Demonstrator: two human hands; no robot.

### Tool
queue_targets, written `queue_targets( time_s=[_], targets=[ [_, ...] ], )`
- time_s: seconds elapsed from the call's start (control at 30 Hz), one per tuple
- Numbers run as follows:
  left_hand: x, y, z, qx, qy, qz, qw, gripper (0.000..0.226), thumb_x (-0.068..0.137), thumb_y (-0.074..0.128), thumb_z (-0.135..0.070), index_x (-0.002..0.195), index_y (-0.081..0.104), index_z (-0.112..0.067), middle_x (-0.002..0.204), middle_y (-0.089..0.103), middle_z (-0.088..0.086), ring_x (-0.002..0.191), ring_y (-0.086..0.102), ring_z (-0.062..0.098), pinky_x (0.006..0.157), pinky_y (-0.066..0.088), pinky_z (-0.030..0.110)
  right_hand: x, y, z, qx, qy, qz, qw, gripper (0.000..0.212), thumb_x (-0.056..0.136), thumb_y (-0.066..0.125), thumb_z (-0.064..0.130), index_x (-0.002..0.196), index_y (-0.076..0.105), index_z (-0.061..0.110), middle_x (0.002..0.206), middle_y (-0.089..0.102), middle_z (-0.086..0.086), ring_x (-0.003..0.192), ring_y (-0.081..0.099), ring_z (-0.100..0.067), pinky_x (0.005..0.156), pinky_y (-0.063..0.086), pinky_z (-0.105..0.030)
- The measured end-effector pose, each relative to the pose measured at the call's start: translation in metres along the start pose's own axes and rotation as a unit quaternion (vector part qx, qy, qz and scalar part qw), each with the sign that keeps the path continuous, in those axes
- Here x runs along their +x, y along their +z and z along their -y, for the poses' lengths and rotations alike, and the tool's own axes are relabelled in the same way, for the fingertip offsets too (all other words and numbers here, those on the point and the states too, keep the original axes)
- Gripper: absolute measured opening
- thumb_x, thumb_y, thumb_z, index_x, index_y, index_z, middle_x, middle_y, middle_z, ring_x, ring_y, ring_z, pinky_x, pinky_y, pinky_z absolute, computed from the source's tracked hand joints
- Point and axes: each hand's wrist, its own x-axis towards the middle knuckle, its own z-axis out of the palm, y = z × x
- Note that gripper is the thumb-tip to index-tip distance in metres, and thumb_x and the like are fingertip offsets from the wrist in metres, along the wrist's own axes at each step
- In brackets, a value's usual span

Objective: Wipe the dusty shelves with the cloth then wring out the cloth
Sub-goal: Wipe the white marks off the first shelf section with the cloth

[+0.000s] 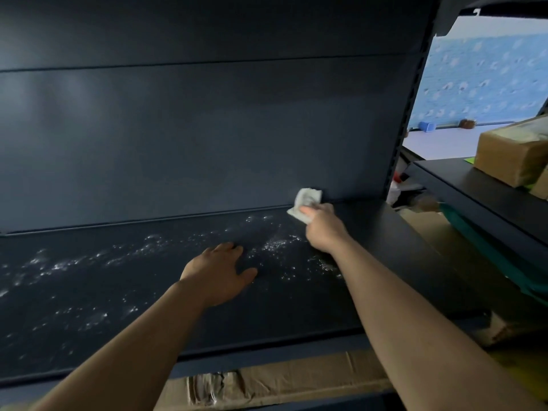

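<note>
**Cloth at the back right of the dusty shelf**

The right hand (pixel 321 228) was closed around a crumpled white cloth (pixel 305 201), with the thumb pressed on it. The cloth touched the dark shelf (pixel 385 250) at its back edge, just where the shelf meets the dark back panel (pixel 192 137), toward the right end.

The left hand (pixel 221 272) lay flat on the shelf near the middle, palm down, the fingers spread and holding nothing. It was well apart from the cloth.

White dust (pixel 89 262) was spread over the left and middle part of the shelf, up to a place just beside the right wrist. The right end of the shelf looked clean.

Under the front edge of the shelf there was brown cardboard (pixel 267 384). On a neighbouring shelf to the right stood a brown package (pixel 510 155).
</note>
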Motion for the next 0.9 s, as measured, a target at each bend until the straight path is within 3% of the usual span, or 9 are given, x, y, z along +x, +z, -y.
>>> queue_targets(
  time_s=[0.13,0.23,0.33,0.47,0.6,0.77,0.9],
  targets=[
    [-0.010,0.000,-0.001,-0.005,-0.004,-0.021,1.000,0.070,0.087,0.039,-0.061,0.145,0.027,-0.023,0.156,0.023,-0.003,0.141,0.027,0.020,0.112,0.030,0.038,-0.021,0.002,0.019,0.121,-0.064,0.024,0.990,0.053,0.090,0.043,0.004,0.134,0.051,0.031,0.139,0.047,0.000,0.106,0.057,-0.020,0.086,0.043,-0.021],
    [-0.025,-0.001,-0.006,0.002,0.016,-0.036,0.999,0.068,0.088,0.040,-0.058,0.145,0.027,-0.022,0.154,0.027,-0.003,0.138,0.032,0.021,0.110,0.032,0.037,-0.034,-0.023,0.002,0.178,-0.041,-0.070,0.981,0.053,0.085,0.043,0.000,0.131,0.056,0.023,0.136,0.056,-0.007,0.115,0.057,-0.025,0.094,0.044,-0.027],
    [-0.044,0.000,-0.013,0.005,0.033,-0.049,0.998,0.068,0.088,0.040,-0.058,0.144,0.027,-0.020,0.153,0.028,-0.002,0.137,0.033,0.022,0.110,0.032,0.037,-0.050,-0.053,-0.046,0.089,0.024,-0.119,0.989,0.051,0.087,0.046,-0.001,0.134,0.053,0.016,0.136,0.053,-0.014,0.119,0.053,-0.032,0.094,0.040,-0.026],
    [-0.065,0.010,-0.017,0.015,0.036,-0.045,0.998,0.068,0.090,0.038,-0.057,0.145,0.028,-0.019,0.154,0.026,-0.002,0.138,0.030,0.022,0.112,0.028,0.036,-0.085,-0.057,-0.084,-0.010,0.079,-0.083,0.993,0.056,0.086,0.046,-0.001,0.139,0.045,0.018,0.145,0.037,-0.018,0.127,0.043,-0.035,0.104,0.036,-0.033],
    [-0.078,0.019,-0.017,-0.003,0.018,-0.040,0.999,0.066,0.092,0.032,-0.056,0.147,0.024,-0.019,0.155,0.022,-0.003,0.141,0.024,0.020,0.113,0.024,0.034,-0.110,-0.031,-0.047,0.008,0.047,-0.063,0.997,0.060,0.084,0.049,-0.001,0.137,0.045,0.027,0.138,0.029,-0.014,0.116,0.050,-0.033,0.101,0.036,-0.030],
    [-0.083,0.021,-0.020,-0.015,0.013,-0.053,0.998,0.064,0.093,0.032,-0.054,0.145,0.026,-0.018,0.155,0.024,-0.001,0.141,0.024,0.021,0.113,0.025,0.037,-0.135,-0.015,-0.006,0.077,-0.054,-0.029,0.995,0.052,0.088,0.045,-0.001,0.137,0.047,0.015,0.139,0.042,-0.014,0.122,0.048,-0.030,0.101,0.034,-0.024],
    [-0.087,0.020,-0.016,-0.013,0.010,-0.054,0.998,0.066,0.093,0.034,-0.053,0.146,0.025,-0.016,0.155,0.024,0.001,0.142,0.023,0.022,0.113,0.025,0.037,-0.146,-0.054,-0.033,0.058,-0.008,-0.141,0.988,0.051,0.084,0.047,-0.005,0.133,0.051,0.010,0.131,0.049,-0.021,0.115,0.052,-0.036,0.092,0.035,-0.024]
  ],
)
